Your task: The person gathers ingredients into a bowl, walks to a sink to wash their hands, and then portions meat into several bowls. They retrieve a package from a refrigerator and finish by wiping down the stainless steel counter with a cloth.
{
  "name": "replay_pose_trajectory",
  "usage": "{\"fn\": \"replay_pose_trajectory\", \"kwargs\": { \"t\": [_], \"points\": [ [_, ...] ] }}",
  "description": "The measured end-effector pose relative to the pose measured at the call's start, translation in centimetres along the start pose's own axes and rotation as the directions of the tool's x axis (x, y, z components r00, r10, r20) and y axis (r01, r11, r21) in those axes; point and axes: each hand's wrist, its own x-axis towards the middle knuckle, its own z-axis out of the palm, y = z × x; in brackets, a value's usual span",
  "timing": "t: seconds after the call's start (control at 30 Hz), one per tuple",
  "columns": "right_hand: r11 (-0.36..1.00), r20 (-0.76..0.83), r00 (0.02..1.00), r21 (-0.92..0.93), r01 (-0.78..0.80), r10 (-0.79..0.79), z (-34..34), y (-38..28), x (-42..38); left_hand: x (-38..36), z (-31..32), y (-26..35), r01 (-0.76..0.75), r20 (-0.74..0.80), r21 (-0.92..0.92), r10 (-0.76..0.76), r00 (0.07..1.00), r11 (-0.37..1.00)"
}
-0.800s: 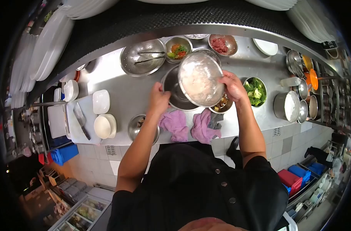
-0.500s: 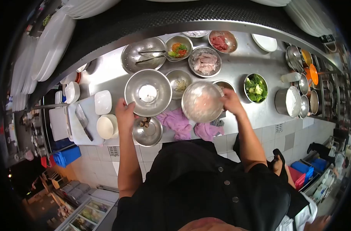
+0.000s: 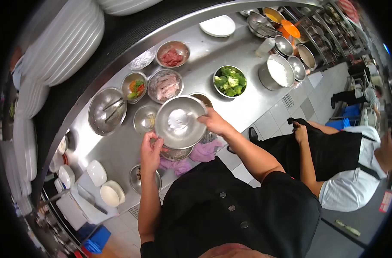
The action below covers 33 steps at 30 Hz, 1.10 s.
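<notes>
A shiny metal bowl (image 3: 178,129), with a bright glare in its bottom, is held over the counter. My right hand (image 3: 214,122) grips its right rim, thumb inside. At the lower left of the rim, my left hand (image 3: 150,150) is closed, with its fingertips partly hidden. Beneath the held bowl, the edge of a second metal bowl (image 3: 177,155) shows; most of it is covered. Purple cloths (image 3: 204,150) lie around that lower bowl. To the left, a small bowl with pale shreds (image 3: 146,120) stands close by, and another metal bowl (image 3: 138,179) sits near my left forearm.
Bowls of pale meat strips (image 3: 166,85), red minced meat (image 3: 173,54), chopped vegetables (image 3: 136,87) and broccoli (image 3: 230,81) stand on the steel counter (image 3: 204,56). A knife (image 3: 93,200) lies on the board at left. A co-worker (image 3: 342,167) stands at right.
My view has turned right, bringing a co-worker into sight. My right hand has moved from the bowl with pale pink contents to the shiny bowl, now above a lower bowl.
</notes>
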Motion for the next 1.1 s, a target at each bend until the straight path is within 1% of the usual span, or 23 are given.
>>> {"fn": "replay_pose_trajectory", "kwargs": {
  "t": [0.03, 0.07, 0.1, 0.13, 0.17, 0.2, 0.23, 0.3, 0.37, 0.43, 0.5, 0.53, 0.57, 0.6, 0.63, 0.7, 0.73, 0.77, 0.83, 0.9, 0.97, 1.03, 1.1],
  "points": [
    [0.992, -0.129, 0.987, -0.094, 0.081, -0.093, -1.8, 0.1, -1.3, 0.2, -0.1, -0.5, -0.003, 0.016, 0.002, 0.003, 1.000, 1.000],
    [0.924, -0.266, 0.907, -0.293, 0.246, -0.326, -3.9, 2.0, -2.1, 0.4, -0.3, -0.8, -0.023, 0.012, 0.175, 0.021, 1.000, 0.984],
    [0.946, -0.358, 0.904, -0.299, 0.128, -0.235, -5.3, -0.6, -5.3, 0.1, -0.2, -1.0, -0.033, 0.006, 0.337, 0.033, 0.999, 0.941],
    [0.880, -0.431, 0.803, -0.418, 0.226, -0.411, -6.3, -1.7, -7.5, 0.1, -0.3, -0.9, -0.021, -0.041, 0.517, 0.049, 0.998, 0.855],
    [0.878, -0.531, 0.740, -0.448, 0.169, -0.413, -7.2, -1.3, -9.6, 0.1, -0.5, -1.1, -0.019, -0.044, 0.521, 0.049, 0.998, 0.854],
    [0.751, -0.580, 0.542, -0.642, 0.155, -0.608, -7.9, 1.7, -10.7, -0.1, -0.8, -1.4, -0.010, -0.062, 0.653, 0.066, 0.996, 0.758],
    [0.706, -0.583, 0.498, -0.703, 0.088, -0.643, -9.3, 4.6, -11.9, -0.2, -1.1, -1.8, 0.003, -0.075, 0.767, 0.085, 0.994, 0.641],
    [0.582, -0.532, 0.390, -0.813, 0.012, -0.752, -9.6, 8.0, -13.6, -0.2, -1.4, -3.1, -0.019, -0.057, 0.806, 0.109, 0.992, 0.592],
    [0.488, -0.459, 0.578, -0.865, -0.119, -0.674, -10.1, 13.0, -15.0, -0.1, -1.2, -3.9, -0.062, -0.013, 0.838, 0.134, 0.991, 0.542],
    [0.551, -0.505, 0.594, -0.826, -0.122, -0.626, -10.3, 13.2, -14.4, 0.0, -0.6, -4.2, -0.005, -0.040, 0.884, 0.087, 0.995, 0.468],
    [0.701, -0.710, 0.326, -0.693, -0.169, -0.624, -11.4, 12.4, -12.5, 0.2, 0.0, -4.6, 0.034, -0.077, 0.885, 0.075, 0.994, 0.465],
    [0.774, -0.779, 0.144, -0.625, -0.100, -0.610, -12.9, 11.3, -10.5, -0.3, 0.0, -4.7, 0.066, -0.101, 0.889, 0.053, 0.993, 0.453],
    [0.858, -0.860, 0.011, -0.509, 0.076, -0.511, -14.9, 9.2, -8.4, -0.1, 0.2, -4.9, 0.061, -0.095, 0.890, 0.055, 0.994, 0.451],
    [0.908, -0.945, -0.013, -0.317, 0.274, -0.326, -17.4, 5.6, -6.8, -0.2, 0.1, -5.3, 0.089, -0.110, 0.896, 0.022, 0.994, 0.435],
    [0.856, -0.942, -0.100, -0.333, 0.395, -0.320, -21.6, 4.6, -4.7, -0.3, -0.1, -5.9, 0.122, -0.128, 0.901, -0.012, 0.992, 0.417],
    [0.746, -0.997, -0.041, 0.017, 0.666, 0.060, -32.5, 5.3, -0.8, -0.5, -0.8, -7.2, 0.105, -0.125, 0.925, 0.032, 0.992, 0.365],
    [0.595, -0.968, 0.106, 0.223, 0.772, 0.226, -36.8, 4.4, -0.1, -0.6, -1.1, -7.7, 0.085, -0.114, 0.945, 0.076, 0.991, 0.314],
    [0.552, -0.948, 0.176, 0.299, 0.778, 0.265, -41.2, 4.5, 0.4, -0.8, -1.2, -7.7, 0.110, -0.142, 0.943, 0.079, 0.987, 0.313],
    [0.540, -0.924, 0.179, 0.346, 0.767, 0.337, -48.7, 6.3, 1.0, -0.7, -1.6, -7.7, 0.106, -0.139, 0.941, 0.082, 0.987, 0.322],
    [0.528, -0.934, 0.283, 0.357, 0.770, 0.218, -57.8, 11.8, 1.9, -0.6, -2.0, -8.4, 0.132, -0.172, 0.922, 0.079, 0.982, 0.365],
    [0.483, -0.910, 0.355, 0.415, 0.771, 0.215, -60.8, 13.3, 2.1, -0.5, -2.3, -8.4, 0.158, -0.204, 0.902, 0.075, 0.976, 0.402],
    [0.593, -0.894, 0.072, 0.352, 0.724, 0.443, -53.7, 6.6, 1.2, -0.3, -2.3, -8.3, 0.198, -0.234, 0.878, 0.030, 0.972, 0.437],
    [0.608, -0.912, 0.108, 0.349, 0.713, 0.397, -49.6, 5.6, 3.1, 0.4, -1.7, -8.0, 0.241, -0.269, 0.858, -0.004, 0.963, 0.453]
  ]
}}
